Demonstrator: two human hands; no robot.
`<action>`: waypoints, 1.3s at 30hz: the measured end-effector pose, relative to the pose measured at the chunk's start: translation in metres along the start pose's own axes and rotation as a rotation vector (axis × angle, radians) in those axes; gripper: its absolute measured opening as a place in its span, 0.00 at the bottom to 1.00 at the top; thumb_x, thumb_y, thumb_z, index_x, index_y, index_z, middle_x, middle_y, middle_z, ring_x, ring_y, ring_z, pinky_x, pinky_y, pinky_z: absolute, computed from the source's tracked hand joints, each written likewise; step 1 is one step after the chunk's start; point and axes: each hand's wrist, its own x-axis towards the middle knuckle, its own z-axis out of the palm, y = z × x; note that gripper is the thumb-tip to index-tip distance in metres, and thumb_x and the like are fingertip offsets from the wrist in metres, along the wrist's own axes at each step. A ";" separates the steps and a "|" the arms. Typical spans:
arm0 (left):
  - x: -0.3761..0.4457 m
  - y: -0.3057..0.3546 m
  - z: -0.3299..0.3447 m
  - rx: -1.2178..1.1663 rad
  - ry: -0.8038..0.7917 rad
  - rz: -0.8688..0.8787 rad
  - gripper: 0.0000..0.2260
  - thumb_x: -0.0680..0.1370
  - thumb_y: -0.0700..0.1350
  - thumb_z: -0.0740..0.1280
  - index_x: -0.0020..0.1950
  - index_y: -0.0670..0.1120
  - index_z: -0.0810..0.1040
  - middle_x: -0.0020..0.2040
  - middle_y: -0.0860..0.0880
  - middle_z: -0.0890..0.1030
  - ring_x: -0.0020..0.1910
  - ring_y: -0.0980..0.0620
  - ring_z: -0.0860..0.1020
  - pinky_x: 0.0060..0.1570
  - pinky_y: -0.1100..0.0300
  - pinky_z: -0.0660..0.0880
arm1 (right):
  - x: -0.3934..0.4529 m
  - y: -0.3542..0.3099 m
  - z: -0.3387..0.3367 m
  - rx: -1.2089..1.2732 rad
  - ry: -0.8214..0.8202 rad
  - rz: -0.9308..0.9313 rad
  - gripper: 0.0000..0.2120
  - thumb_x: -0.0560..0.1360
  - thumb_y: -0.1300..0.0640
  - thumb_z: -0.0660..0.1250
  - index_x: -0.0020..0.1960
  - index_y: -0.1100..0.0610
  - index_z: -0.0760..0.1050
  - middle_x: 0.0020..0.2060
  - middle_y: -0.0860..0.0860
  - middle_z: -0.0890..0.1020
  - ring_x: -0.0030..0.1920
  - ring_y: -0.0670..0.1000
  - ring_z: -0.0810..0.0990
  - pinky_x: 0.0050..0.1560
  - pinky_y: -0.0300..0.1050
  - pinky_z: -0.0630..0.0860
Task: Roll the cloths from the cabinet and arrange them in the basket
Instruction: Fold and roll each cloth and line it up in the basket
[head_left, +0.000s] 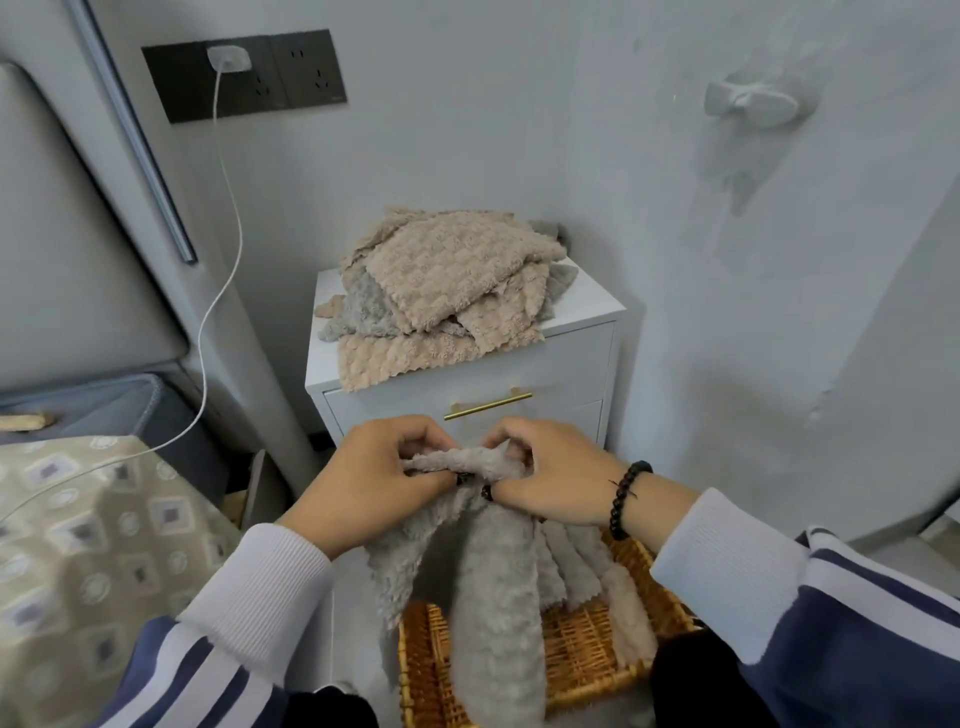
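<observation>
Presently, at lower centre of the frame, my left hand (382, 470) and my right hand (545, 475) both pinched the top edge of one grey cloth (493, 566), fingers curled round the bunched fabric, the two hands close together with the cloth's edge between them. Rest of the grey cloth hung down from the hands, draping over and into the wicker basket (587, 649) at the bottom of the frame; the basket's woven floor showed to the right of the hanging fabric. A beige cloth edge (631, 608) lay along the basket's right side, just beside the grey one.

Behind the hands, at centre frame, stood the white cabinet (571, 358), its gold drawer handle (488, 406) just above my knuckles. A loose pile of cloths (447, 280), beige and grey, sat on the cabinet top, one beige piece overhanging the front edge.

Bead bracelet (626, 499) on my right wrist. A white charger cable (228, 218) ran down from the wall socket (244, 75) at upper left.
</observation>
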 end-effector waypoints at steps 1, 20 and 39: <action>0.001 -0.001 -0.002 -0.017 0.015 -0.012 0.07 0.71 0.39 0.75 0.41 0.52 0.82 0.38 0.53 0.85 0.38 0.55 0.82 0.42 0.63 0.78 | 0.000 0.002 -0.003 -0.038 0.034 -0.004 0.05 0.72 0.55 0.70 0.45 0.52 0.74 0.35 0.46 0.72 0.37 0.46 0.71 0.35 0.39 0.66; 0.031 -0.039 -0.036 -0.636 0.483 -0.358 0.09 0.73 0.40 0.74 0.51 0.39 0.81 0.48 0.37 0.84 0.45 0.44 0.81 0.52 0.48 0.78 | 0.007 0.049 -0.061 0.041 0.311 0.130 0.16 0.77 0.57 0.65 0.33 0.61 0.70 0.23 0.50 0.71 0.20 0.42 0.67 0.25 0.32 0.63; 0.032 -0.019 -0.006 -0.763 0.243 -0.441 0.06 0.79 0.38 0.66 0.44 0.37 0.80 0.35 0.44 0.83 0.31 0.52 0.81 0.29 0.64 0.78 | 0.010 0.016 -0.036 0.191 0.437 0.039 0.13 0.78 0.65 0.55 0.53 0.51 0.74 0.36 0.57 0.78 0.22 0.51 0.64 0.22 0.38 0.64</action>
